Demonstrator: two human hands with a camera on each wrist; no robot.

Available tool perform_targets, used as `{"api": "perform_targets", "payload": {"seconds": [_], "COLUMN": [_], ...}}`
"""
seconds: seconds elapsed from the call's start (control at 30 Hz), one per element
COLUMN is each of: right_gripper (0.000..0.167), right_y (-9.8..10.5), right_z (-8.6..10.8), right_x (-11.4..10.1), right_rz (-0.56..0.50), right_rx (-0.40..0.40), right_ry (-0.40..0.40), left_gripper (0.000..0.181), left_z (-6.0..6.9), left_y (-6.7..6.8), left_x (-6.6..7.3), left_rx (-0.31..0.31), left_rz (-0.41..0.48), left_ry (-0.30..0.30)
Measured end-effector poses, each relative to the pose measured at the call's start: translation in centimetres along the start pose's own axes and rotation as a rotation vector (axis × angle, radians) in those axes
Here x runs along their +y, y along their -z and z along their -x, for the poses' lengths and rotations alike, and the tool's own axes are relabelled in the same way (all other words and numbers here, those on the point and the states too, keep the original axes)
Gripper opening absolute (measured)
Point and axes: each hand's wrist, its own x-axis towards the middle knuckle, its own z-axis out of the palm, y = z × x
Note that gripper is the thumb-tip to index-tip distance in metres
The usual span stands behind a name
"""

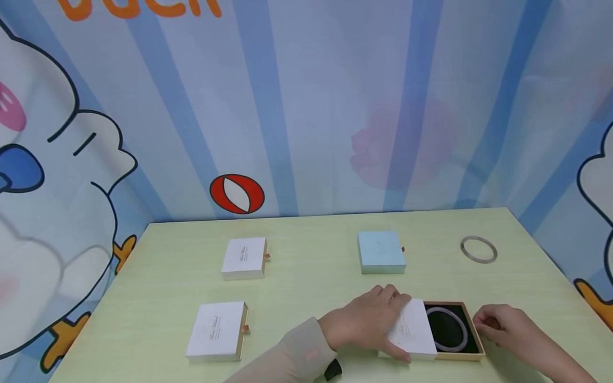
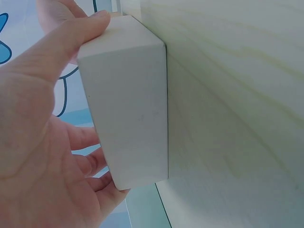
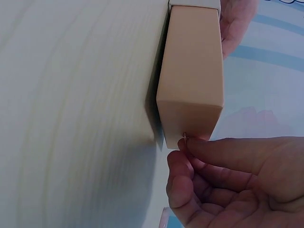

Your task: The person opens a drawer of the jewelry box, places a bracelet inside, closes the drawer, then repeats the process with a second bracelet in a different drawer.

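At the front right of the table in the head view, a white box sleeve [image 1: 414, 330] has its tan drawer [image 1: 460, 357] pulled partly out to the right. A pale bangle [image 1: 466, 335] lies in the drawer's black lining. My left hand [image 1: 371, 322] grips the sleeve, thumb and fingers on opposite sides of the white sleeve [image 2: 126, 109] in the left wrist view. At the drawer's outer end, my right hand [image 1: 510, 330] pinches the small pull tab [image 3: 185, 137], with thumb and forefinger against the end of the tan drawer [image 3: 190, 57].
Behind the drawer box sit a light blue box [image 1: 381, 252] and, farther right, a loose greyish bangle [image 1: 479, 250]. Two white boxes with brown tabs, one rear [image 1: 244, 258] and one front [image 1: 215, 331], stand on the left. A printed cloth backdrop [image 1: 311, 106] rises behind the table.
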Motion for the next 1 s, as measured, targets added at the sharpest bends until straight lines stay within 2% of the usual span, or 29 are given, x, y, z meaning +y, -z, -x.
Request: {"api": "perform_targets", "payload": {"seconds": [0.63,1.0], "right_gripper": [0.012,0.012], "right_y": [-0.10,-0.14], "right_z": [-0.04,-0.01], "right_x": [-0.14,-0.10], "right_rz": [-0.007,-0.017], "right_rx": [0.001,0.002], "right_ry": [0.018,0.092], "left_gripper": [0.101,0.101], "left_z": [0.05,-0.07], "left_y": [-0.02,-0.12], "left_x": [-0.08,-0.09], "left_rx": [-0.003,-0.004], "left_rz": [0.017,0.019], "left_ry": [0.003,0.006]}}
